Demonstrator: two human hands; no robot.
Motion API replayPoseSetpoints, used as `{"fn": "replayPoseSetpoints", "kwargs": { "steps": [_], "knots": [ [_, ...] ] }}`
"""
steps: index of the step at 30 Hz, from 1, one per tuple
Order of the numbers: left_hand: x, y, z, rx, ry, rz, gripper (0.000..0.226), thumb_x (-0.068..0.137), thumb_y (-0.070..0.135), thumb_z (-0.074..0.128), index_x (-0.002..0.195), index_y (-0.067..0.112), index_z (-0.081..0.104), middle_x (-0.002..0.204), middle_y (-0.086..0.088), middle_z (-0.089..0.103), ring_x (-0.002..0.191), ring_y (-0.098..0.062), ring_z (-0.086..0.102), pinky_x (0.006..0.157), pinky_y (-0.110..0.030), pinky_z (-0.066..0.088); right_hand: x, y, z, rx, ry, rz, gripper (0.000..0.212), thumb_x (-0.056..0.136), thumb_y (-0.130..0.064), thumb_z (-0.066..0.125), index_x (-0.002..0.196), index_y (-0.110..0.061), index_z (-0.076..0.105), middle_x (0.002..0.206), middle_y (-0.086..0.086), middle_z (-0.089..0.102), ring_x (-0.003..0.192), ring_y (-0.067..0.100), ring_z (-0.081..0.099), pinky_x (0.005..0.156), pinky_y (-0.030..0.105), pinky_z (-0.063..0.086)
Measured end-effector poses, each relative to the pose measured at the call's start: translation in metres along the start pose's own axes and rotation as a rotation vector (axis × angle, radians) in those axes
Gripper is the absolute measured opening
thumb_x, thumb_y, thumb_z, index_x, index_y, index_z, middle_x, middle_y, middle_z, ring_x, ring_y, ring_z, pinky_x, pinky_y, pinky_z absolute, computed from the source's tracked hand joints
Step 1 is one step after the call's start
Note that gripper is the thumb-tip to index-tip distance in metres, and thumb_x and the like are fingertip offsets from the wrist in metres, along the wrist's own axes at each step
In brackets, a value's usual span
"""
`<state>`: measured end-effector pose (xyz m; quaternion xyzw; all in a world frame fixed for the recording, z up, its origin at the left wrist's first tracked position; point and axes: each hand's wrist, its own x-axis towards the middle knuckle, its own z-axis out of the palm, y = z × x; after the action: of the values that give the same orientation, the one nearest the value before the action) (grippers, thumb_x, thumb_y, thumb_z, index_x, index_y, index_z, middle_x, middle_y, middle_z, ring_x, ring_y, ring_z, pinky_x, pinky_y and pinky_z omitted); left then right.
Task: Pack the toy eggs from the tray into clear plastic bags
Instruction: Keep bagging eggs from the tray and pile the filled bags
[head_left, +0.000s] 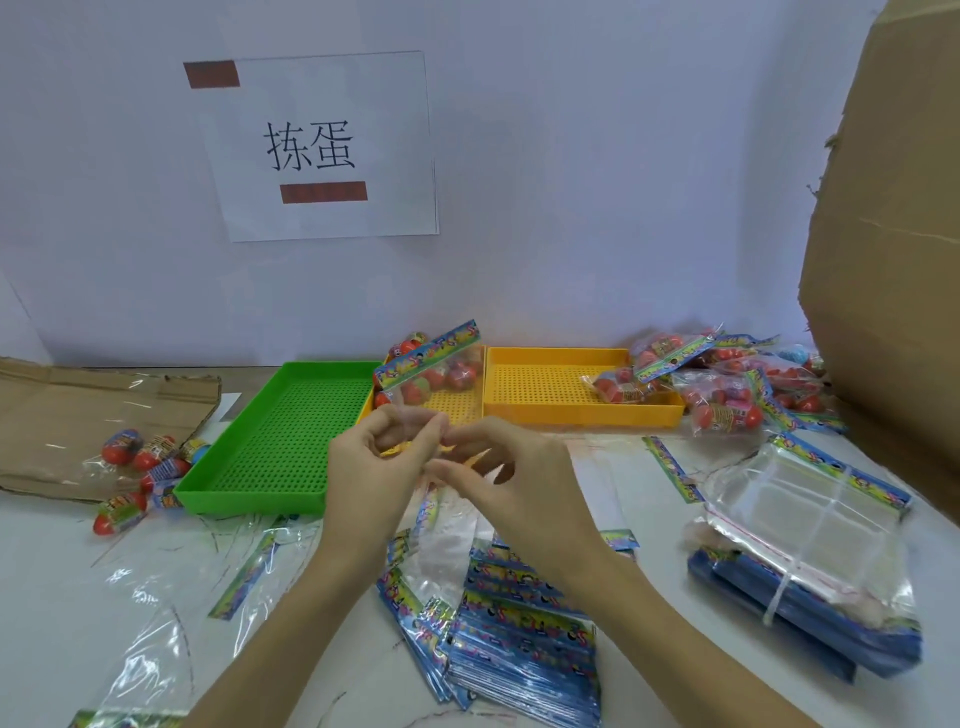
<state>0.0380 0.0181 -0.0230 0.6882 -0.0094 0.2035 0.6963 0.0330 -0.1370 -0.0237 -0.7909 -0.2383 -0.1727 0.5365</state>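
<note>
Nearest the viewer, below both wrists, a fanned stack of empty printed bags (511, 629) lies on the white table (62, 597), with loose clear bags (171, 587) spread out to the left of the left forearm. Off to the right of the right forearm sits a banded bundle of bags (810, 561) with blue headers. The left hand (371, 473) and right hand (511, 475) are raised together over the table, fingertips almost meeting; each has its fingers curled and pinches the lower edge of a filled clear bag (434, 371) that stands up just beyond them, red toy eggs visible inside under a colourful header card. To the left of the left hand lies an empty green tray (270, 441), and further left a few loose toy eggs (137, 462) rest by flattened cardboard (78, 410). Beyond the hands is a yellow tray (540, 382) holding one packed bag; right of it a heap of packed bags (737, 384) lies beside a tall cardboard box (888, 234). On the wall behind hangs a paper sign (322, 148).
</note>
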Motion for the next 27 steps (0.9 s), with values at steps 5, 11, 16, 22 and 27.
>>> {"fn": "replayPoseSetpoints", "kwargs": {
  "steps": [5,11,16,22,27],
  "knots": [
    [-0.003,0.002,0.002,-0.002,-0.044,0.017,0.007,0.088,0.014,0.084,0.083,0.018,0.08,0.078,-0.006,0.079,0.07,-0.015,0.076,0.061,-0.02,0.058,0.002,-0.001,-0.01,0.339,-0.05,0.183,0.009,0.092,-0.018,0.079,0.1,-0.013,0.077,0.083,0.001,0.079,0.073,0.019,0.077,0.058,0.022,0.053],
    [-0.003,0.003,0.003,0.017,-0.035,0.046,0.007,0.088,0.012,0.084,0.084,0.014,0.078,0.077,-0.004,0.079,0.067,-0.013,0.074,0.059,-0.019,0.057,0.003,-0.005,-0.01,0.382,-0.104,0.233,0.006,0.097,-0.013,0.072,0.096,-0.009,0.076,0.083,0.006,0.078,0.07,0.021,0.074,0.057,0.024,0.052],
    [-0.004,0.0,0.005,0.044,-0.002,0.068,0.008,0.089,0.012,0.083,0.084,0.013,0.077,0.079,-0.002,0.078,0.075,-0.013,0.076,0.061,-0.022,0.059,0.002,-0.004,-0.006,0.361,-0.112,0.23,0.006,0.097,-0.014,0.071,0.101,-0.013,0.075,0.084,0.005,0.078,0.072,0.02,0.074,0.061,0.026,0.056],
    [-0.007,-0.001,0.008,0.036,0.004,0.099,0.01,0.091,0.011,0.081,0.083,0.012,0.075,0.08,-0.001,0.079,0.074,-0.008,0.075,0.061,-0.018,0.057,0.002,-0.002,-0.009,0.407,-0.112,0.243,0.007,0.096,-0.01,0.072,0.099,-0.009,0.078,0.083,0.005,0.079,0.072,0.02,0.075,0.061,0.024,0.055],
    [-0.006,0.0,0.008,0.028,0.019,0.072,0.008,0.092,0.01,0.08,0.085,0.012,0.075,0.08,-0.001,0.079,0.073,-0.013,0.076,0.062,-0.022,0.059,0.006,0.001,-0.013,0.376,-0.086,0.239,0.007,0.097,-0.014,0.071,0.096,-0.009,0.075,0.081,0.006,0.077,0.071,0.017,0.073,0.06,0.023,0.053]
  ]
}}
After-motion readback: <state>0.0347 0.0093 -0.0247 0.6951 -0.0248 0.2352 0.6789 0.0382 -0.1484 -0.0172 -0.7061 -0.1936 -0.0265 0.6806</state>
